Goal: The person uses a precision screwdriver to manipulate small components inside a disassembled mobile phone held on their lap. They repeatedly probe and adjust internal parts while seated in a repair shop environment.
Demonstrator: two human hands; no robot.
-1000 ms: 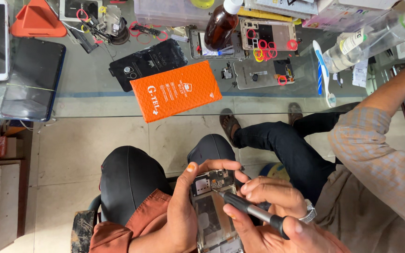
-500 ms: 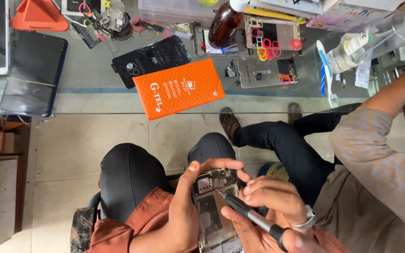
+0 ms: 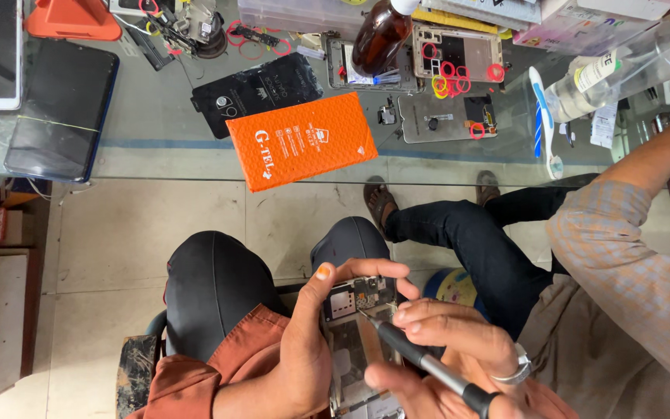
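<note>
A glass worktop (image 3: pixel 195 155) spans the upper part of the view, with a pale tiled floor (image 3: pixel 118 233) below it. On the glass lie a glossy orange rectangular box (image 3: pixel 304 140), a matt black pouch (image 3: pixel 261 89), a dark slab-shaped tablet (image 3: pixel 60 109), an amber bottle (image 3: pixel 378 35), a clear plastic bottle (image 3: pixel 622 62), a blue-and-white toothbrush (image 3: pixel 543 116) and a metal phone frame (image 3: pixel 459 58) ringed with red bands. An orange plastic stand (image 3: pixel 71 17) sits at the top left corner.

The opened phone (image 3: pixel 354 326) is held low in the view, above the lap, its circuit board and metal shielding exposed. The left hand (image 3: pixel 312 341) grips the phone from its left side, thumb at the upper edge and fingers wrapped over the top. The right hand (image 3: pixel 447 349) is closed around a slim screwdriver (image 3: pixel 420 361), black with a silver collar; its tip rests on the phone's upper board.

A second person in dark trousers (image 3: pixel 467 240) and a checked sleeve (image 3: pixel 630 256) sits just beside, to the right.
</note>
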